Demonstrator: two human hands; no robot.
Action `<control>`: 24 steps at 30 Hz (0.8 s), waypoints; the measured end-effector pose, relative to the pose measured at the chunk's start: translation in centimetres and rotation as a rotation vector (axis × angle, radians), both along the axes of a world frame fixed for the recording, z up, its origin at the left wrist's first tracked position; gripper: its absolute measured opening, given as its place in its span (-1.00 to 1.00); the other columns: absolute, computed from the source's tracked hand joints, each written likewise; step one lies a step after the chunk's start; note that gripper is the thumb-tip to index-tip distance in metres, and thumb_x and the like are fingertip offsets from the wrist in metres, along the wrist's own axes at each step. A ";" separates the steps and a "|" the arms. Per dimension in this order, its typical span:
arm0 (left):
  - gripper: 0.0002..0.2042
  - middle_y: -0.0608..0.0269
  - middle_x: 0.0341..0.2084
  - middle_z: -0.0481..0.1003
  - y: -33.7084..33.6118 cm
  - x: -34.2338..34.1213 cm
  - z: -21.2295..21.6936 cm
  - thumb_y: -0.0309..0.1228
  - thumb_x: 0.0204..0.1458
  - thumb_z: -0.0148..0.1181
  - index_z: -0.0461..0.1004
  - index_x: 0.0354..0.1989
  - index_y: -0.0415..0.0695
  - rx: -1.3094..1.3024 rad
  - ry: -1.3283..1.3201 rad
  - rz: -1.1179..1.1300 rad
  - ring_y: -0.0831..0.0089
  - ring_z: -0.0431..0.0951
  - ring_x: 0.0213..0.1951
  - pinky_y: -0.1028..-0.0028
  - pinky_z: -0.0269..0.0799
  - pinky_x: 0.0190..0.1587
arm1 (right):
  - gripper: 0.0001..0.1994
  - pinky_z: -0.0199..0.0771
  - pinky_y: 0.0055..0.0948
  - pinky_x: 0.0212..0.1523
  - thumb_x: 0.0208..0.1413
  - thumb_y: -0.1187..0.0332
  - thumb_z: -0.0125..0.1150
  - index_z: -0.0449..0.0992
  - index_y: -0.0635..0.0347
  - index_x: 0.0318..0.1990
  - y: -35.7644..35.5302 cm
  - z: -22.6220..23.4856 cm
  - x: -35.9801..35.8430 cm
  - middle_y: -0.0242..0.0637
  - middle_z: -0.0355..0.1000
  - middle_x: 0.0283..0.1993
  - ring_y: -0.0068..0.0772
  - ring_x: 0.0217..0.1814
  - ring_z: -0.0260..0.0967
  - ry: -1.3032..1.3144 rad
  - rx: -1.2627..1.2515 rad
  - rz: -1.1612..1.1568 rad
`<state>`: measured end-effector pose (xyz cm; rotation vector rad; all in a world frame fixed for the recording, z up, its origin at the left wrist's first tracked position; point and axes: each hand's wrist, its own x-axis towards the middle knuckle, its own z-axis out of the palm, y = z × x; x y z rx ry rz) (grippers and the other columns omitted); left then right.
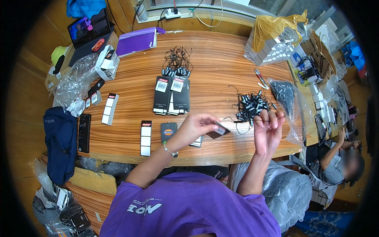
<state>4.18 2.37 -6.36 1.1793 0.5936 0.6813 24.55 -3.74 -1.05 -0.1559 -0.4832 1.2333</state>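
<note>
Left fingers (208, 117) pinching a dark tag (217, 134), right fingers (273, 118) a black cord (242, 121)

Both are hovering above a striped wooden desk (221, 59). The tag, rectangular and tilted, is showing a pale patch. Beyond, a clear bag (294, 136) is holding black material (282, 94) and a white box (106, 74) something dark; wood panelling (128, 19) is lining the room.

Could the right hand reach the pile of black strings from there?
Probably yes: the right hand is close beside the pile of black strings, with nothing visible blocking the way. It seems to be pinching one black cord, though, so it may need to let go first.
</note>
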 end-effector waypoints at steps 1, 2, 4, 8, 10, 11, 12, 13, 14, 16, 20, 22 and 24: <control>-0.86 0.23 -0.32 0.47 0.1 0.0 0.0 -0.63 -0.08 0.16 0.47 -0.30 -0.28 0.029 -0.041 0.092 0.52 0.49 -0.23 0.56 0.41 -0.09 | -0.91 0.07 -0.57 -0.38 0.10 0.39 0.06 0.43 0.19 -0.31 -0.2 0.0 0.1 -0.48 0.24 -0.55 -0.63 -0.49 0.05 -0.179 -0.017 -0.090; -0.85 0.22 -0.31 0.47 0.2 -0.1 -0.1 -0.64 -0.09 0.16 0.46 -0.30 -0.28 0.059 -0.082 0.183 0.52 0.49 -0.23 0.56 0.41 -0.09 | -0.92 0.07 -0.58 -0.38 0.08 0.41 0.09 0.45 0.22 -0.34 -0.4 0.0 0.1 -0.46 0.24 -0.55 -0.62 -0.48 0.06 -0.359 -0.034 -0.181; -0.84 0.21 -0.32 0.47 0.5 -0.1 0.0 -0.68 -0.12 0.18 0.45 -0.32 -0.28 0.139 -0.127 0.324 0.53 0.49 -0.24 0.58 0.43 -0.13 | -0.94 0.08 -0.60 -0.39 0.02 0.47 0.13 0.48 0.26 -0.39 -0.8 0.2 -0.4 -0.41 0.25 -0.55 -0.61 -0.46 0.08 -0.708 -0.173 -0.324; -0.83 0.24 -0.39 0.49 0.5 -0.4 1.1 -0.69 -0.12 0.18 0.43 -0.32 -0.26 0.070 -0.080 0.313 0.58 0.50 -0.31 0.61 0.45 -0.18 | -0.98 0.11 -0.57 -0.39 -0.10 0.56 0.17 0.50 0.30 -0.46 -0.5 0.2 -2.1 -0.38 0.28 -0.54 -0.54 -0.45 0.11 -1.407 -0.285 -0.532; -0.84 0.24 -0.42 0.49 0.4 -0.2 1.2 -0.68 -0.11 0.17 0.43 -0.31 -0.29 0.122 -0.087 0.336 0.62 0.49 -0.35 0.65 0.44 -0.26 | -0.97 0.13 -0.46 -0.34 -0.11 0.52 0.17 0.50 0.23 -0.45 -0.3 0.3 -3.5 -0.32 0.26 -0.52 -0.39 -0.39 0.12 -1.650 -0.291 -0.607; -0.84 0.25 -0.43 0.49 0.4 -0.2 1.3 -0.68 -0.10 0.17 0.42 -0.31 -0.30 0.147 -0.091 0.346 0.64 0.49 -0.37 0.68 0.43 -0.29 | -0.96 0.14 -0.45 -0.33 -0.11 0.52 0.17 0.50 0.23 -0.45 -0.2 0.2 -4.0 -0.31 0.27 -0.49 -0.37 -0.37 0.13 -1.712 -0.269 -0.624; -0.85 0.25 -0.43 0.49 0.3 -0.1 1.3 -0.68 -0.10 0.17 0.43 -0.31 -0.30 0.145 -0.090 0.356 0.64 0.49 -0.37 0.68 0.43 -0.30 | -0.96 0.14 -0.44 -0.31 -0.11 0.52 0.17 0.50 0.22 -0.44 -0.1 0.0 -4.4 -0.30 0.27 -0.46 -0.34 -0.35 0.13 -1.774 -0.247 -0.641; -0.85 0.25 -0.44 0.49 0.3 -0.1 1.2 -0.67 -0.10 0.17 0.43 -0.32 -0.30 0.145 -0.089 0.367 0.64 0.48 -0.38 0.68 0.43 -0.30 | -0.95 0.14 -0.43 -0.30 -0.11 0.52 0.17 0.50 0.21 -0.44 0.0 -0.2 -4.7 -0.28 0.27 -0.44 -0.31 -0.33 0.13 -1.835 -0.222 -0.657; -0.85 0.26 -0.44 0.49 0.3 -0.2 1.2 -0.67 -0.10 0.17 0.43 -0.33 -0.30 0.145 -0.088 0.378 0.65 0.48 -0.38 0.68 0.43 -0.31 | -0.95 0.13 -0.37 -0.27 -0.13 0.48 0.18 0.50 0.20 -0.44 0.0 -0.4 -5.1 -0.26 0.26 -0.37 -0.25 -0.29 0.13 -1.855 -0.234 -0.661; -0.86 0.27 -0.45 0.49 0.2 -0.1 1.6 -0.66 -0.10 0.18 0.43 -0.34 -0.29 0.142 -0.040 0.393 0.65 0.48 -0.39 0.68 0.43 -0.31 | -0.94 0.12 -0.34 -0.25 -0.14 0.45 0.20 0.50 0.18 -0.44 0.2 -0.2 -5.7 -0.26 0.25 -0.36 -0.25 -0.28 0.14 -1.869 -0.175 -0.731; -0.85 0.26 -0.41 0.49 0.1 -0.1 1.6 -0.68 -0.11 0.18 0.41 -0.34 -0.26 0.129 -0.034 0.367 0.62 0.49 -0.33 0.65 0.44 -0.25 | -0.93 0.08 -0.30 -0.23 -0.14 0.41 0.17 0.46 0.19 -0.49 0.6 -0.1 -6.1 -0.29 0.26 -0.37 -0.27 -0.27 0.15 -1.926 -0.113 -0.732; -0.88 0.28 -0.45 0.49 0.0 0.0 1.5 -0.66 -0.11 0.19 0.43 -0.37 -0.27 0.143 -0.042 0.398 0.65 0.49 -0.37 0.67 0.43 -0.30 | -0.93 0.06 -0.29 -0.24 -0.15 0.43 0.13 0.41 0.21 -0.53 0.9 -0.3 -6.4 -0.31 0.27 -0.41 -0.27 -0.30 0.16 -1.932 -0.093 -0.723; -0.90 0.29 -0.46 0.49 -0.1 0.1 1.3 -0.64 -0.11 0.19 0.44 -0.40 -0.28 0.171 -0.025 0.425 0.65 0.49 -0.39 0.68 0.43 -0.34 | -0.94 0.06 -0.30 -0.25 -0.16 0.44 0.13 0.41 0.21 -0.53 1.2 -0.6 -6.6 -0.30 0.26 -0.44 -0.26 -0.33 0.16 -1.908 -0.096 -0.731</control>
